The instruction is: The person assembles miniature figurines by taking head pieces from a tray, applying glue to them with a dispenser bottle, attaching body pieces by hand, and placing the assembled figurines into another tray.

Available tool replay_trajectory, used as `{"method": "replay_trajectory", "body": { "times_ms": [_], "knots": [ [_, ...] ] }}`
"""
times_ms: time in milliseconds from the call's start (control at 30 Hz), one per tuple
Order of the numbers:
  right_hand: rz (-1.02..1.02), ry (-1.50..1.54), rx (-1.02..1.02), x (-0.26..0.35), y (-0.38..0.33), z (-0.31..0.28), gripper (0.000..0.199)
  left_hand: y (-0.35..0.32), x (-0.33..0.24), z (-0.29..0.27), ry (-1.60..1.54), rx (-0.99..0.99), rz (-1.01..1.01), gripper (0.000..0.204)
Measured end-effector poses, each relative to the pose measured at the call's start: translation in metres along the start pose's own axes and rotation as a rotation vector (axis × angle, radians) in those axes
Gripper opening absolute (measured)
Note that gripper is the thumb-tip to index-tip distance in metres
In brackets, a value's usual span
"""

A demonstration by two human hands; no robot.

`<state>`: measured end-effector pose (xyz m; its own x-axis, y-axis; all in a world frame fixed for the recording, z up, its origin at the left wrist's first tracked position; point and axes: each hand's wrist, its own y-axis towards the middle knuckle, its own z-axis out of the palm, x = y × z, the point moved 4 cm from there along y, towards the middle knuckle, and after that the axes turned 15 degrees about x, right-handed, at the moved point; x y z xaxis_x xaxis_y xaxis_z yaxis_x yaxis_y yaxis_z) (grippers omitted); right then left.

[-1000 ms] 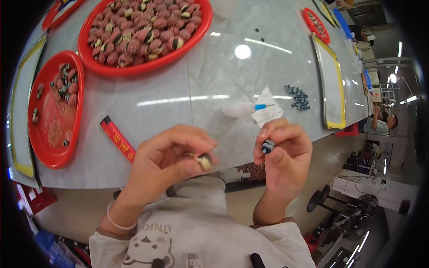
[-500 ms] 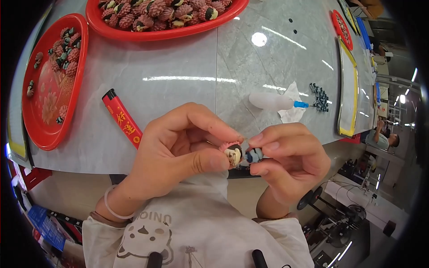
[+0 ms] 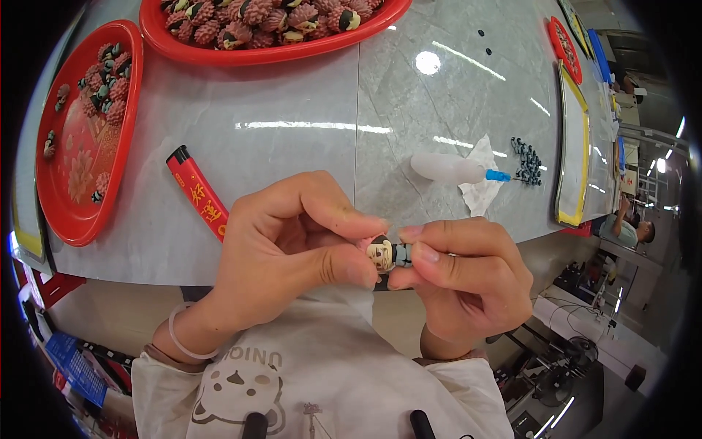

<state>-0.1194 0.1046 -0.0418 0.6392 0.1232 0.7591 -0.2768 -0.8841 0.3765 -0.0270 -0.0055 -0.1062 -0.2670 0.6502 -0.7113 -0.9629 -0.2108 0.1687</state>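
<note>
Two red trays took up the top of the frame on the grey marble-patterned table [image 3: 292, 146]: a large round tray [image 3: 292, 50] along the upper edge, heaped with reddish scaly cone-like pieces, and a second round tray [image 3: 80, 219] at the upper left, more sparsely scattered with the same pieces. At the right edge lay a yellow-rimmed tray [image 3: 574, 146], curved by the lens, with a smaller red dish [image 3: 564, 40] above it. Below the table, in the lower centre, the person's pale shirt with a printed cartoon animal filled the bottom of the frame. The left hand [image 3: 292, 249] and the right hand [image 3: 468, 282] met just below the table's near edge, slightly right of centre, and both were closed on a tiny figurine [image 3: 387, 254] with a pale face, dark hair and a grey body. The left thumb and forefinger pinched its head end, while the right thumb and forefinger gripped its body, the remaining fingers of both hands curled inward. A thin clear band circled the left wrist. A red lighter [image 3: 197, 192] lay on the table just left of the left hand. To the right of centre a white squeeze bottle [image 3: 446, 169] with a blue tip lay on its side over a crumpled white tissue [image 3: 482, 183], and a small cluster of dark tiny parts [image 3: 526, 161] sat just beyond the tip.
</note>
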Motion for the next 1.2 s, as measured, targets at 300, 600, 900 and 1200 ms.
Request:
{"method": "replay_trajectory", "body": {
  "times_ms": [300, 600, 900, 1200],
  "knots": [
    [-0.129, -0.278, 0.071, 0.014, 0.001, 0.013, 0.029, -0.004, -0.016, 0.01, 0.057, 0.052, 0.029, 0.035],
    [-0.076, -0.081, -0.181, -0.011, -0.024, -0.012, 0.025, -0.033, -0.166, -0.029, 1.902, -0.532, -0.203, 0.032],
    [-0.018, -0.104, -0.238, -0.012, -0.029, -0.03, 0.012, 0.073, -0.128, -0.033, 1.797, -0.094, -0.293, 0.021],
    [0.334, 0.02, -0.463, -0.033, -0.051, -0.046, 0.029, 0.041, -0.118, -0.013, 1.126, -0.15, -0.015, 0.016]
  ]
}}
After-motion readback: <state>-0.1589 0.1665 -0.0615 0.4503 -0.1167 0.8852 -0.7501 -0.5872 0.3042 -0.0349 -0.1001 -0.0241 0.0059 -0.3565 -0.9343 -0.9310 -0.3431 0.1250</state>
